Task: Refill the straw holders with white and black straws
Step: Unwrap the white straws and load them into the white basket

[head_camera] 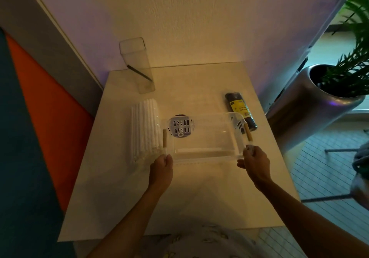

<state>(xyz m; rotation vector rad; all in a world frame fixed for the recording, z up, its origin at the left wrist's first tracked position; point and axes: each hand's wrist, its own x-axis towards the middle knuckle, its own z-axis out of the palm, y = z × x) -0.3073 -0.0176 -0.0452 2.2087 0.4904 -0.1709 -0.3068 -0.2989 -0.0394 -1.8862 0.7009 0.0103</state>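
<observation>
A clear tray (201, 137) holding one white straw (197, 150) is gripped at its near corners by the left hand (162, 167) and right hand (254, 162), fingers curled. One black straw (138, 72) is held in the tall clear holder (137, 65).

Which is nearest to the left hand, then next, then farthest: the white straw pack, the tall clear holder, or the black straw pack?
From the left hand:
1. White straw pack, just beyond it on the left.
2. Black straw pack, across the table on the right.
3. Tall clear holder, back by the wall.
</observation>
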